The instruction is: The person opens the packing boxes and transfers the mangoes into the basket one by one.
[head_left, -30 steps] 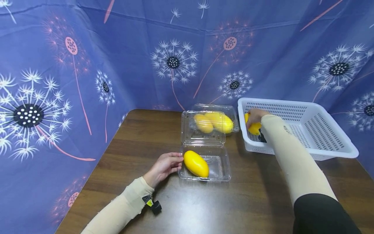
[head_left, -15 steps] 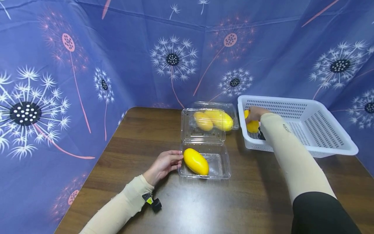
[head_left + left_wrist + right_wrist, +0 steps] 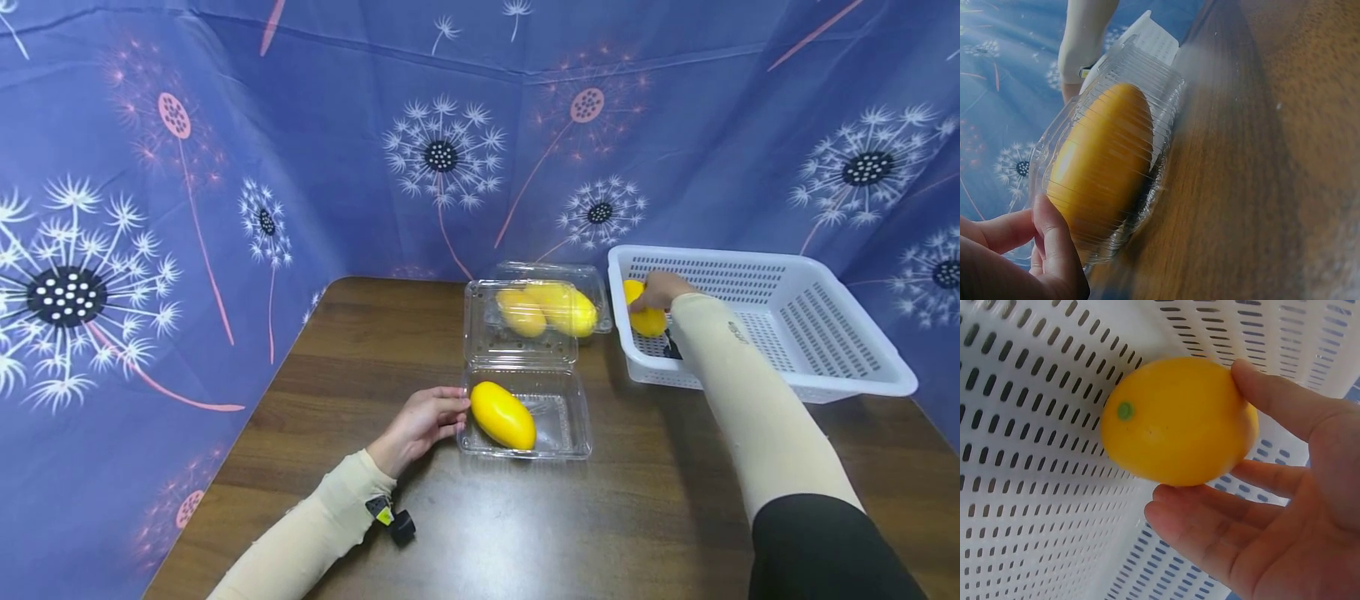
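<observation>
A clear plastic clamshell box [image 3: 558, 454] lies with its lid up on the table, and a yellow mango [image 3: 504, 416] rests in the left part of its base. At the box's left rim is my left hand [image 3: 425, 423]; the left wrist view shows its thumb and forefinger pinching that edge. My right hand [image 3: 662, 293] reaches into the left end of a white slotted basket [image 3: 862, 385]. It grips another yellow mango [image 3: 1175, 422] with a green stem spot, thumb on one side and fingers on the other.
Behind the raised lid stands a second clear box [image 3: 592, 279] holding yellow mangoes [image 3: 566, 308]. The basket sits just right of it. A blue dandelion-print cloth [image 3: 360, 150] hangs behind the wooden table [image 3: 375, 333].
The head view has shifted slightly. Inside the basket my right hand has moved only a little with the mango. My left hand stays at the box's rim.
</observation>
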The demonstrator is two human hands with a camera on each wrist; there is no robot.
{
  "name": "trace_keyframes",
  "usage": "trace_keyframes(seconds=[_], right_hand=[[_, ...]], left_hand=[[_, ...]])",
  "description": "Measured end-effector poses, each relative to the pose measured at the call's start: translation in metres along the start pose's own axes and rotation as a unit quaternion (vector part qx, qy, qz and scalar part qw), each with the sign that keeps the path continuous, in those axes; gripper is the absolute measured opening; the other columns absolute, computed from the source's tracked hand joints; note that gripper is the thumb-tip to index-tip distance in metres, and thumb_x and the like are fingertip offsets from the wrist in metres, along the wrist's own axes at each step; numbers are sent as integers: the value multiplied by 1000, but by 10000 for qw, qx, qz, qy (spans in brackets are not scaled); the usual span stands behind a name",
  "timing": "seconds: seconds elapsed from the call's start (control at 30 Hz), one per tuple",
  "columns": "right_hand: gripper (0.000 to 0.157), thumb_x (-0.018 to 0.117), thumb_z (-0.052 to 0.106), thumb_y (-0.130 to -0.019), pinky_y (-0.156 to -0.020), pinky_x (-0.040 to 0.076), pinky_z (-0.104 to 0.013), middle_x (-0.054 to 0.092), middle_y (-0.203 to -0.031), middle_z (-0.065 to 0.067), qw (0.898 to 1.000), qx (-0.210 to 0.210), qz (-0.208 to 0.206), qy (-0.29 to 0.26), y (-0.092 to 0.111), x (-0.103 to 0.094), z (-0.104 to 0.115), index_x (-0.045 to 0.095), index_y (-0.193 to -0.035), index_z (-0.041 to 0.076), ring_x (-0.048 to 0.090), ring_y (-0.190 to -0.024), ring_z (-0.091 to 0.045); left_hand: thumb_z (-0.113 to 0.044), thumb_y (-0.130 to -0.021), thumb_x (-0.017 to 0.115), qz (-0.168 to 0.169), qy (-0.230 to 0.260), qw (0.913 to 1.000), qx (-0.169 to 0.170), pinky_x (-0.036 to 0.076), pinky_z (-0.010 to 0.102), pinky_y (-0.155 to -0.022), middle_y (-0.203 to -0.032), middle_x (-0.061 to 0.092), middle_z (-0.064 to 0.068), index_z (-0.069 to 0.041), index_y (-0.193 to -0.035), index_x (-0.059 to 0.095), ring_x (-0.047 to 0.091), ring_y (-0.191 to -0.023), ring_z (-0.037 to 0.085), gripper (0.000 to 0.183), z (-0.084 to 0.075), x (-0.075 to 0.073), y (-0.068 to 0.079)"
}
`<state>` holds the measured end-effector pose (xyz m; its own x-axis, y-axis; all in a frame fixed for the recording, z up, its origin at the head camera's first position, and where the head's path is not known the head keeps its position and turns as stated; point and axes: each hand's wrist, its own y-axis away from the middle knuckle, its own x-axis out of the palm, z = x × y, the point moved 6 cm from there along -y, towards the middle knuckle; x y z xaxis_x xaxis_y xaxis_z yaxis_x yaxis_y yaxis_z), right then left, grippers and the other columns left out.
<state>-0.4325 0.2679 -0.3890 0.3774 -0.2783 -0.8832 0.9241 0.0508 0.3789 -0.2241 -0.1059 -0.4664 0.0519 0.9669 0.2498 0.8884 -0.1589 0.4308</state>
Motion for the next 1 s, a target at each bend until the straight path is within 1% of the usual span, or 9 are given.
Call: trace_keyframes(seconds=[0.13, 0.2, 0.27, 0.43, 0.57, 0.63, 0.77, 0.87, 1.0], right_hand=[[60, 69, 29, -87, -84, 51, -50, 56, -113, -30, 9997, -156, 20, 191, 6, -1, 2, 48, -123, -14, 56, -97, -41], [60, 67, 30, -88, -84, 52, -50, 55, -115, -30, 9995, -184, 77, 241, 9, -2, 1, 48, -124, -14, 56, -99, -42], [61, 67, 31, -88, -84, 52, -49, 55, -118, -31, 9994, -154, 114, 285, 11, -4, 0, 48, -125, -14, 56, -102, -43], [56, 66, 33, -89, -80, 52, -46, 56, -119, -30, 9991, -88, 154, 385, 17, -10, -6, 53, -120, -11, 56, -103, -43], [56, 66, 32, -89, -84, 52, -50, 55, -120, -31, 9990, -178, 143, 371, 21, -16, -7, 52, -121, -12, 55, -107, -45], [55, 65, 31, -89, -87, 51, -53, 55, -121, -32, 9991, -196, 110, 356, 22, -18, -6, 52, -121, -12, 54, -109, -46], [50, 63, 30, -91, -88, 51, -55, 59, -116, -31, 9981, -254, -84, 551, 25, -25, -2, 56, -118, -12, 56, -106, -44], [48, 63, 28, -91, -86, 52, -52, 61, -114, -31, 9971, -246, -254, 668, 28, -30, 4, 58, -116, -12, 58, -101, -41], [49, 62, 28, -92, -85, 52, -52, 59, -120, -33, 9962, -351, -313, 728, 35, -33, 16, 57, -120, -13, 58, -103, -43]], left_hand=[[0, -92, 59, 10, 45, 10000, -24, 54, 18, -61, -77, 58, 1, 7, -119, 50, 55, -64, 8, 30, 1, 1, 0], [0, -92, 59, 2, 71, 10000, -40, 53, 19, -61, -77, 58, 1, 7, -119, 50, 55, -64, 9, 29, 2, 1, 0], [0, -92, 59, -3, 86, 9999, -55, 53, 19, -61, -76, 58, 1, 7, -119, 50, 55, -64, 9, 29, 3, 1, 0], [1, -92, 59, 5, 128, 9999, -60, 53, 18, -61, -77, 60, 1, 7, -120, 50, 55, -64, 9, 30, 2, 2, 0], [1, -92, 58, 25, 113, 9999, -39, 53, 18, -62, -78, 61, 1, 8, -122, 49, 55, -65, 9, 32, 2, 1, -1], [0, -92, 58, 28, 103, 9999, -39, 53, 19, -63, -79, 61, 1, 8, -123, 49, 56, -65, 9, 33, 2, 1, -1], [-1, -92, 59, -50, 94, 9999, -39, 54, 19, -64, -80, 61, 1, 8, -123, 51, 56, -66, 9, 34, 2, 0, -3], [-3, -92, 59, -149, 78, 9998, -44, 54, 19, -65, -80, 61, 1, 8, -124, 51, 56, -67, 9, 34, 1, -1, -3], [-5, -94, 58, -266, 64, 9996, -50, 53, 19, -64, -78, 60, 0, 8, -123, 52, 55, -67, 9, 33, 2, -1, -2]])
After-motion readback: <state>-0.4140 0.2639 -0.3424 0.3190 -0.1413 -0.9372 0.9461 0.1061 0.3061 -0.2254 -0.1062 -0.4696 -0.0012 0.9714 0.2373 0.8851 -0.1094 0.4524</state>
